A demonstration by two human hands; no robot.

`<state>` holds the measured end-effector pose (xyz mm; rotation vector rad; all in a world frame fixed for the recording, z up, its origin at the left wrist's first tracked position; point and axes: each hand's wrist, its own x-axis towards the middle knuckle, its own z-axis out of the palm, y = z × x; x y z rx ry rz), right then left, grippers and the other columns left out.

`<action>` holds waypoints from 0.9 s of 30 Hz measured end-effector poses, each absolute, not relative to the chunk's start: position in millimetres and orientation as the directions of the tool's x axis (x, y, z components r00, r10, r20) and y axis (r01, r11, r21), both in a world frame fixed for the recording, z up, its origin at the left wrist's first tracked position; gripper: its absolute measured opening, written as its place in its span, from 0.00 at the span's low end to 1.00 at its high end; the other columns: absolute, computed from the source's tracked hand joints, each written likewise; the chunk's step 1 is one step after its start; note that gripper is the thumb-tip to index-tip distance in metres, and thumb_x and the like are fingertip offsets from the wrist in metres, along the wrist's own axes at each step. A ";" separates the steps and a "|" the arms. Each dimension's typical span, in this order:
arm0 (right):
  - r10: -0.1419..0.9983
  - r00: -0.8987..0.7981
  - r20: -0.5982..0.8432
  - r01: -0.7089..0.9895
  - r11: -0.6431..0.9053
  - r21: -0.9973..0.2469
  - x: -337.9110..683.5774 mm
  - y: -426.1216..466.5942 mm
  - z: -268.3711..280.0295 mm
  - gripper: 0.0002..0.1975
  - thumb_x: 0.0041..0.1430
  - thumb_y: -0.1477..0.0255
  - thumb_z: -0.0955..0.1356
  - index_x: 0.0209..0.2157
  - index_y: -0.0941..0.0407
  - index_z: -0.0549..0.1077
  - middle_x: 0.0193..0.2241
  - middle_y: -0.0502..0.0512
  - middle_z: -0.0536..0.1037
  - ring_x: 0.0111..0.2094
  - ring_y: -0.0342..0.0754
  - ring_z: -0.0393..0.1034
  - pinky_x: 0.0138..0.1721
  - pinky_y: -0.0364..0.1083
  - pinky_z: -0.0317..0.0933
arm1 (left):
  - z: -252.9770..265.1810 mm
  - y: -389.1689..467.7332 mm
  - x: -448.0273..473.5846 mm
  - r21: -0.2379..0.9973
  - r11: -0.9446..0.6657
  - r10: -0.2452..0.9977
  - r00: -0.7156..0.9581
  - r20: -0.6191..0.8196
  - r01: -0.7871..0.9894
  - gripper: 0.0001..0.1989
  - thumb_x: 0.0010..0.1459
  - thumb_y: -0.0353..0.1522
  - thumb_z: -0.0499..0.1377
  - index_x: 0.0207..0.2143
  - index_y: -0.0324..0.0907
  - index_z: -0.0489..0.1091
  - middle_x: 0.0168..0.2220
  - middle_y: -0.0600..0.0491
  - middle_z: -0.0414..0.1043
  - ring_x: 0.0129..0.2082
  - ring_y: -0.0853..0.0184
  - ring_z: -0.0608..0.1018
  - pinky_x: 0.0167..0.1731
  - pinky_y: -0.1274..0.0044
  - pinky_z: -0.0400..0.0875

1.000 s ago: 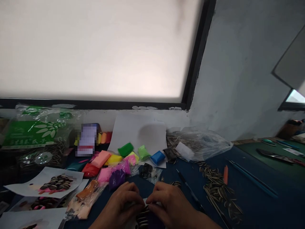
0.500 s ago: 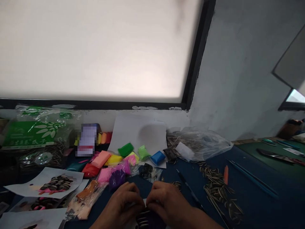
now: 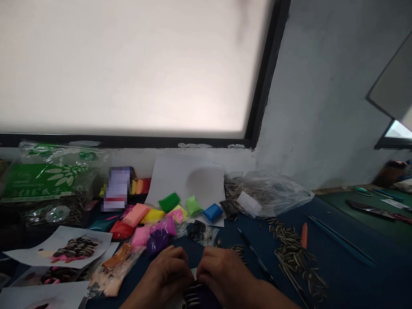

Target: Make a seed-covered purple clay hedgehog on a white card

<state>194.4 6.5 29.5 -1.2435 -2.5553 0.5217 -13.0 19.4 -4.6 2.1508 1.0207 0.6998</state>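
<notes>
Side by side at the bottom centre, both my hands bend over a small dark piece with striped sunflower seeds set in a row on it. A sliver of white paper shows between them. My left hand is closed, its fingers curled down at the far left edge of the piece. My right hand is closed too, its thumb and fingertips pinched together over the piece. Whatever sits between the fingertips is hidden.
Clay packets, including a purple one, lie beyond my hands. To the left are printed photos and a green seed bag. On the right lie a pen, loose seeds, an orange stick and blue tweezers.
My hands stay almost in place over the dark piece, with only tiny shifts of the fingers. The whole view has drifted very slightly.
</notes>
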 end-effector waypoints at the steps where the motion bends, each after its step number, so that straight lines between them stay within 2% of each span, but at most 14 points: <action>1: 0.786 -0.613 0.081 0.698 0.587 -0.411 194.8 6.8 28.3 0.07 0.60 0.80 0.68 0.34 0.58 0.79 0.34 0.55 0.78 0.33 0.46 0.74 0.32 0.41 0.58 | -5.6 19.6 -13.2 0.738 -0.490 0.809 0.558 0.186 0.464 0.10 0.60 0.28 0.61 0.26 0.45 0.77 0.31 0.55 0.74 0.34 0.66 0.76 0.32 0.80 0.66; 8: 0.739 -0.660 0.138 0.679 0.665 -0.312 195.7 7.1 23.6 0.08 0.61 0.80 0.66 0.32 0.58 0.77 0.33 0.54 0.77 0.32 0.45 0.71 0.30 0.41 0.55 | -7.6 20.4 -12.0 0.750 -0.489 0.812 0.547 0.204 0.446 0.10 0.60 0.28 0.61 0.25 0.44 0.77 0.31 0.55 0.73 0.34 0.66 0.75 0.33 0.79 0.66; 18: 0.718 -0.685 0.124 0.690 0.693 -0.209 195.2 7.8 22.2 0.09 0.64 0.79 0.66 0.33 0.58 0.78 0.32 0.53 0.76 0.31 0.44 0.70 0.27 0.42 0.51 | -10.0 20.9 -16.0 0.801 -0.451 0.814 0.550 0.189 0.394 0.09 0.60 0.29 0.61 0.27 0.44 0.78 0.31 0.54 0.70 0.34 0.66 0.74 0.34 0.79 0.66; 27: 0.703 -0.700 0.125 0.685 0.711 -0.161 194.8 5.6 25.2 0.08 0.62 0.80 0.67 0.32 0.59 0.78 0.31 0.54 0.76 0.30 0.44 0.70 0.26 0.43 0.50 | -0.6 19.3 -13.3 0.748 -0.475 0.807 0.570 0.158 0.464 0.10 0.59 0.26 0.60 0.26 0.43 0.78 0.31 0.55 0.72 0.35 0.66 0.75 0.36 0.79 0.64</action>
